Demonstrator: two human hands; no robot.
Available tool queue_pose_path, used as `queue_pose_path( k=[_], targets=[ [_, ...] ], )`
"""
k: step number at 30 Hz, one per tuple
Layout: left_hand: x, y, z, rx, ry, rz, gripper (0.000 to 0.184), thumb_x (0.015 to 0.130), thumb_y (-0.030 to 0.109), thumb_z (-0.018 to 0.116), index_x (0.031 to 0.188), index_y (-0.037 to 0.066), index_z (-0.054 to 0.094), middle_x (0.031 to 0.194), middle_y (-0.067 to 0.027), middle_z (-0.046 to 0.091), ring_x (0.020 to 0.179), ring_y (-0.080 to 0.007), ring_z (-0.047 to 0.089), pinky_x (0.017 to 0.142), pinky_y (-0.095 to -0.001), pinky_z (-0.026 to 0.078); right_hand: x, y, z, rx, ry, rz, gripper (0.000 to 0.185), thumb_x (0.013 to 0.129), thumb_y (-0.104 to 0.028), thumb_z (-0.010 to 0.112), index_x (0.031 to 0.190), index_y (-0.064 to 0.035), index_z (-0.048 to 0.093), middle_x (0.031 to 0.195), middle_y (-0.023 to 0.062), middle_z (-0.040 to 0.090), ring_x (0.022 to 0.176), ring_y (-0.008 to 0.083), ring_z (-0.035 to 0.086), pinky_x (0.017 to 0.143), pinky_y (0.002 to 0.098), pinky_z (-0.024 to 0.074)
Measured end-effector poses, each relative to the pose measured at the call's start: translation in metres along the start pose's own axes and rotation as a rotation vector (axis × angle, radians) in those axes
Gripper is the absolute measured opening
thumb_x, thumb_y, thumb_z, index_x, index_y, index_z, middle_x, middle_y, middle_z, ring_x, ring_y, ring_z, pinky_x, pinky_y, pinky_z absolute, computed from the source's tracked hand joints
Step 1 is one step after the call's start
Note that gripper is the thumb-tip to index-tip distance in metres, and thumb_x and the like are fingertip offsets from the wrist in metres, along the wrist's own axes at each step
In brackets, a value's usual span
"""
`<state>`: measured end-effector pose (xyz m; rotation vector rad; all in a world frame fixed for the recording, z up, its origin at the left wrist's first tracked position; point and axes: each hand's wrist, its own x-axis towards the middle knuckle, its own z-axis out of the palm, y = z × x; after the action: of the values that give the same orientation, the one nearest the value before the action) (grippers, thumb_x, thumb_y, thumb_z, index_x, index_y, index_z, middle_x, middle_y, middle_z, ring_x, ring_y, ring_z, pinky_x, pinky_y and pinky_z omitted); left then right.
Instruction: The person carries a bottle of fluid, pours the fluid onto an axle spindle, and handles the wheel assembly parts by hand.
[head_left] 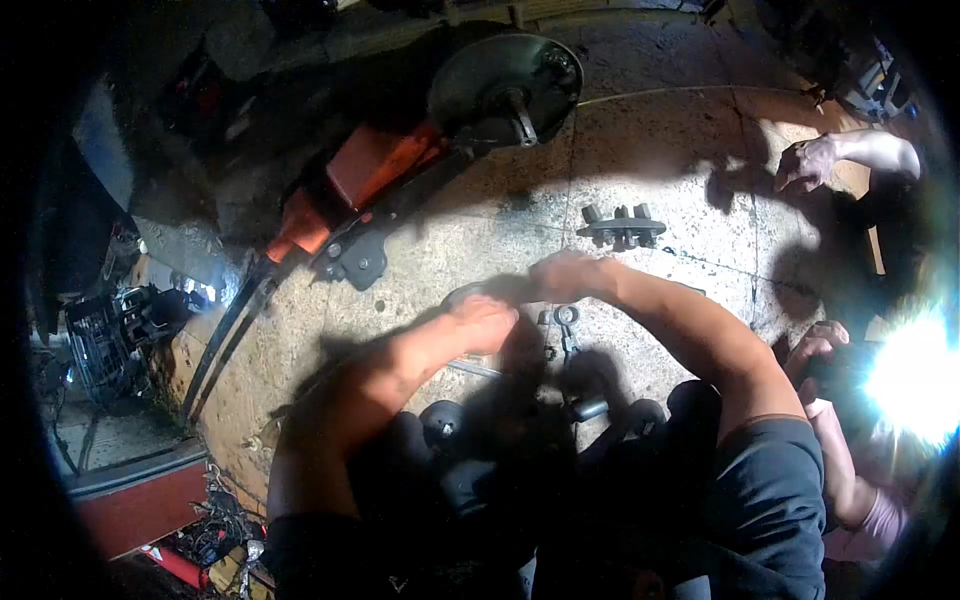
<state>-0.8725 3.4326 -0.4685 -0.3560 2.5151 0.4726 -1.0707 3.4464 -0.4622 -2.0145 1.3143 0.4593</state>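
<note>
My left hand (485,322) and my right hand (565,277) are close together low over the floor, fingers curled in. Between them is a dark, rounded part (490,292), mostly hidden by the hands and by shadow; its kind does not show. Just below my right hand a ring-ended metal tool (567,316) lies on the floor. Beyond that hand rests a dark round plate with several stubby cylinders on it (622,230). A dark flat bracket (355,262) lies further left.
An orange-red machine arm (375,165) leads to a large metal disc with a shaft (505,88). At right, another person's hand (808,162) reaches in; near another hand (822,340) shines a bright lamp (912,380). Tangled scraps (225,520) lie at lower left.
</note>
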Motion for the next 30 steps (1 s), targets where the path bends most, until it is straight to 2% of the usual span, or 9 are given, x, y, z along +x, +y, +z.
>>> queue_pose_path(
  k=[2,5,8,9,13,14,17,19,30],
  targets=[
    [0.000,-0.003,0.010,0.008,0.089,0.006,0.019,0.082,0.010,0.050,0.094,0.002,0.062,0.092,-0.0188,0.067,0.086,-0.0332,0.067,0.074,-0.0407,0.054,-0.008,0.015,0.004,-0.066,0.009,0.117,0.041,0.095,-0.038,0.047,0.100,-0.0038,0.069,0.098,0.0179,0.069,0.095,0.0308,0.067,0.083,0.0411,0.0527],
    [-0.001,-0.001,-0.007,0.048,-0.004,-0.002,0.019,0.076,0.006,0.051,0.089,0.002,0.063,0.088,-0.0169,0.069,0.083,-0.0315,0.068,0.072,-0.0415,0.054,0.004,0.071,0.027,0.011,0.138,0.177,0.042,0.095,-0.040,0.048,0.101,-0.0048,0.070,0.099,0.0168,0.070,0.096,0.0308,0.067,0.084,0.0409,0.0524],
    [-0.005,0.001,-0.014,0.005,-0.045,-0.020,0.021,0.076,0.006,0.050,0.092,0.001,0.063,0.094,-0.0187,0.069,0.087,-0.0323,0.068,0.076,-0.0408,0.054,-0.024,0.069,0.001,0.044,0.120,0.361,0.045,0.094,-0.046,0.051,0.103,-0.0055,0.069,0.100,0.0164,0.070,0.097,0.0304,0.067,0.085,0.0408,0.0521],
    [-0.002,-0.001,-0.006,-0.050,-0.064,-0.091,0.022,0.080,0.011,0.057,0.096,-0.002,0.066,0.100,-0.0201,0.068,0.100,-0.0348,0.064,0.085,-0.0421,0.051,-0.022,0.075,0.001,0.046,0.137,0.369,0.047,0.093,-0.048,0.052,0.104,-0.0057,0.069,0.101,0.0164,0.069,0.098,0.0305,0.066,0.085,0.0409,0.0520],
    [-0.009,0.002,-0.001,-0.082,0.175,-0.023,0.022,0.082,0.011,0.056,0.098,0.000,0.067,0.102,-0.0178,0.068,0.102,-0.0339,0.064,0.087,-0.0416,0.051,-0.022,0.082,-0.006,0.069,0.157,0.419,0.056,0.090,-0.056,0.052,0.106,-0.0056,0.068,0.104,0.0167,0.069,0.100,0.0308,0.066,0.086,0.0407,0.0512],
    [-0.008,0.003,-0.005,-0.065,0.085,-0.042,0.022,0.080,0.009,0.055,0.097,0.000,0.067,0.103,-0.0182,0.068,0.101,-0.0337,0.064,0.086,-0.0415,0.051,-0.023,0.080,-0.009,0.078,0.154,0.436,0.057,0.090,-0.058,0.052,0.106,-0.0053,0.068,0.104,0.0168,0.068,0.100,0.0309,0.065,0.087,0.0406,0.0510],
    [-0.003,0.005,-0.014,-0.031,-0.111,-0.069,0.022,0.077,0.007,0.055,0.095,0.001,0.066,0.103,-0.0191,0.067,0.099,-0.0336,0.065,0.084,-0.0423,0.052,-0.018,0.077,-0.011,0.065,0.145,0.378,0.066,0.091,-0.064,0.046,0.104,-0.0034,0.068,0.107,0.0192,0.067,0.102,0.0331,0.064,0.090,0.0423,0.0495],
    [-0.002,0.004,-0.006,-0.023,-0.059,-0.070,0.021,0.077,0.006,0.055,0.095,0.001,0.065,0.101,-0.0192,0.067,0.098,-0.0340,0.065,0.082,-0.0433,0.052,-0.019,0.074,-0.009,0.112,0.233,0.326,0.072,0.088,-0.069,0.044,0.098,-0.0023,0.069,0.095,0.0187,0.068,0.092,0.0319,0.065,0.084,0.0426,0.0503],
    [-0.007,0.000,0.003,0.011,0.112,-0.007,0.018,0.077,0.008,0.053,0.091,0.001,0.062,0.098,-0.0182,0.067,0.092,-0.0323,0.067,0.078,-0.0419,0.053,-0.008,0.087,0.001,0.057,0.248,0.328,0.060,0.090,-0.060,0.048,0.100,-0.0048,0.069,0.100,0.0178,0.068,0.096,0.0321,0.066,0.083,0.0428,0.0514]
  ],
)
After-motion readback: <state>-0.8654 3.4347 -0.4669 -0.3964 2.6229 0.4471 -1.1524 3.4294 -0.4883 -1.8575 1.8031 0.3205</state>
